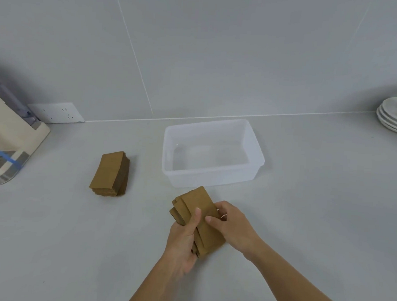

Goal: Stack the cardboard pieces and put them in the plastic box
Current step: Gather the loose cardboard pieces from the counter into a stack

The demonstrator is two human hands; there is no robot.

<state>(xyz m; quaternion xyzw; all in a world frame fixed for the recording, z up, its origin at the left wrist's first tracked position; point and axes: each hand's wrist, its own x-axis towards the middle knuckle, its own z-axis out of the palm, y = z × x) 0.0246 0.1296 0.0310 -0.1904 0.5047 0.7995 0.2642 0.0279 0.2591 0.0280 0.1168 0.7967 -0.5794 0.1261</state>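
A bundle of brown cardboard pieces (196,204) is held between both hands just in front of the plastic box; its pieces are fanned and uneven. My left hand (182,244) grips the bundle from the left with the thumb across its top. My right hand (231,223) grips its right side, fingers on top. The clear plastic box (255,151) stands behind the hands with nothing inside. A second, neater stack of cardboard pieces (110,173) lies on the counter to the left, untouched.
A cream-coloured appliance (7,140) sits at the left edge, with a wall socket (57,113) behind it. Stacked white saucers with a cup (395,114) stand at the far right. The grey counter (317,191) meets a grey wall behind the box.
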